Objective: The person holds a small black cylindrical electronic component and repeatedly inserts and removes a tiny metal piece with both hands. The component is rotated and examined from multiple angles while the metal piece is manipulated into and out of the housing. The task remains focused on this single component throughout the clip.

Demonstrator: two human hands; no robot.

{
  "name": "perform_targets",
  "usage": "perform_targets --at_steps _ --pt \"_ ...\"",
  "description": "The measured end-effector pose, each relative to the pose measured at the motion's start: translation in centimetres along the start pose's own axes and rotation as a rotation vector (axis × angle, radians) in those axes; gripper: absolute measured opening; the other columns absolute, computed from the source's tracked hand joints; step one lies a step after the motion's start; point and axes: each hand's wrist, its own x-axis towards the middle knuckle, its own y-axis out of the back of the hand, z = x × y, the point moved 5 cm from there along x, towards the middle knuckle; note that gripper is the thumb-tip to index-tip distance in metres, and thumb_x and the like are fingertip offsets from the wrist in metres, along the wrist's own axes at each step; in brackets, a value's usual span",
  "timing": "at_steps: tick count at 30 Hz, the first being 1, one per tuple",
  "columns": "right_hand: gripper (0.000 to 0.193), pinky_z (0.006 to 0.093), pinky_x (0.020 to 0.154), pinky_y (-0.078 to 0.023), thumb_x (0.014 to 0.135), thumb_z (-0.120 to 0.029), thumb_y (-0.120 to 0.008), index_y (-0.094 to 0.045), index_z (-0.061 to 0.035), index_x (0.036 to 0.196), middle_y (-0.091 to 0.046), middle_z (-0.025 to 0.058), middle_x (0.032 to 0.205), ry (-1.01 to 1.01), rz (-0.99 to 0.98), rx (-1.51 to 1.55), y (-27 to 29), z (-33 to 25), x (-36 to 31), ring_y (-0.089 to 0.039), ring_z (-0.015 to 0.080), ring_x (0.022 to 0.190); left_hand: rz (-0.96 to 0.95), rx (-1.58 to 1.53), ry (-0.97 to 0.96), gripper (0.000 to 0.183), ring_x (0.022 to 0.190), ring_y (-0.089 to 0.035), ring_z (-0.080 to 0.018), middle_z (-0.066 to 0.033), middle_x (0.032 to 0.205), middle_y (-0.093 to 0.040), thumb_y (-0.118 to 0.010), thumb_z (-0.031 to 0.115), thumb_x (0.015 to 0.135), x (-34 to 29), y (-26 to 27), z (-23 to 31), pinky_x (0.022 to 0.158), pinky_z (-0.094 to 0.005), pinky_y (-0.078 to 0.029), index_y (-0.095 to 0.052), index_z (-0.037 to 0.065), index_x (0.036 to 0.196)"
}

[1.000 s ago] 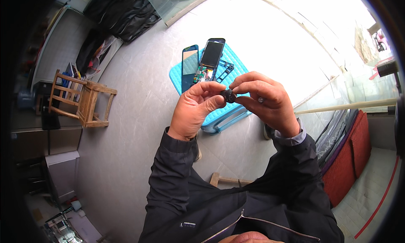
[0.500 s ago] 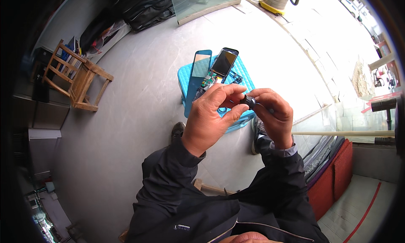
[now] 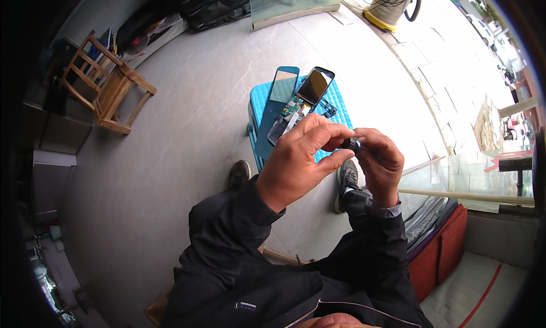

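The left hand (image 3: 300, 162) and right hand (image 3: 383, 164) cover some of the small black part (image 3: 354, 145) between them (too small to identify); the left hand also hides a part of the blue stand (image 3: 260, 100); beyond both hands, the upper edge crops the vacuum cleaner (image 3: 389, 7)

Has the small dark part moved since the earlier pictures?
Yes: the dark part has shifted rightward against the blue quilted surface, now by its right edge.

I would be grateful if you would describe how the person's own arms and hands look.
Both hands, left and right, are ungloved. The left sleeve and right sleeve are black and creased; a grey inner cuff shows at the right wrist.
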Motion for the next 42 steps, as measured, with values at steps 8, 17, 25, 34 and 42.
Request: perform_targets --at_steps 8,17,25,34,42 --pt "0.025 0.0349 0.09 -0.06 0.089 0.017 -0.071 -0.073 0.0024 0.109 -0.075 0.0146 0.115 -0.021 0.007 0.056 0.1 0.3 -0.2 -0.073 0.0226 0.105 -0.019 -0.041 0.044 0.034 0.092 -0.07 -0.0164 -0.0061 0.107 -0.068 -0.09 0.01 0.086 -0.1 -0.2 -0.4 0.084 -0.0308 -0.06 -0.076 0.009 0.116" --pt "0.022 0.0356 0.09 -0.06 0.088 0.012 -0.075 -0.074 0.0023 0.108 -0.075 0.0152 0.112 -0.004 -0.023 0.018 0.0 -0.2 0.0 -0.073 0.0236 0.104 -0.104 -0.285 0.255 0.032 0.103 -0.071 -0.0145 -0.0043 0.111 -0.071 -0.085 0.015 0.093 -0.4 -0.3 -1.5 0.092 -0.029 -0.06 -0.073 0.008 0.122" --pt "0.023 0.0328 0.082 -0.059 0.087 0.006 -0.081 -0.074 0.0005 0.108 -0.074 0.0132 0.107 0.073 -0.078 -0.134 -0.2 -1.5 0.5 -0.073 0.0224 0.098 -0.205 -0.646 0.598 0.032 0.105 -0.071 -0.0145 -0.0044 0.115 -0.074 -0.078 0.017 0.1 -0.8 -0.9 -3.7 0.097 -0.0304 -0.059 -0.07 0.006 0.129" --pt "0.024 0.0281 0.067 -0.057 0.087 -0.001 -0.085 -0.072 -0.0035 0.107 -0.073 0.0105 0.102 0.14 -0.121 -0.335 -0.1 -2.8 0.8 -0.073 0.0184 0.085 -0.182 -0.884 0.775 0.033 0.1 -0.074 -0.0136 -0.0071 0.112 -0.076 -0.073 0.016 0.103 -1.2 -1.8 -4.4 0.092 -0.0269 -0.063 -0.067 0.003 0.132" --pt "0.029 0.0279 0.066 -0.055 0.086 0.001 -0.085 -0.073 -0.0017 0.112 -0.072 0.0117 0.104 0.249 -0.113 -0.333 -0.3 -3.3 0.8 -0.071 0.0172 0.087 -0.189 -1.05 0.821 0.035 0.103 -0.073 -0.0124 -0.006 0.117 -0.075 -0.073 0.015 0.103 -1.6 -2.3 -4.8 0.092 -0.0249 -0.063 -0.065 0.004 0.136"
